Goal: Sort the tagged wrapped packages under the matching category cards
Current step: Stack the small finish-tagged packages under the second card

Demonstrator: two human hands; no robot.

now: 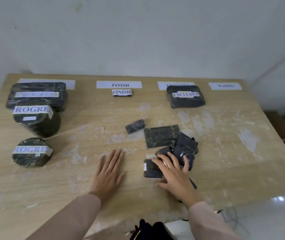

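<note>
My right grip (173, 170) closes over a small wrapped package (153, 168) in the unsorted pile (176, 144), its tag hidden; my left grip (109, 172) lies flat and released, bracing on the table (225, 161). The WAITING card (225, 86) has nothing beneath it.

Four category cards (119, 84), five sorted tagged packages (185, 96), an unsorted heap of packages (162, 137), two hands (109, 172)
</note>
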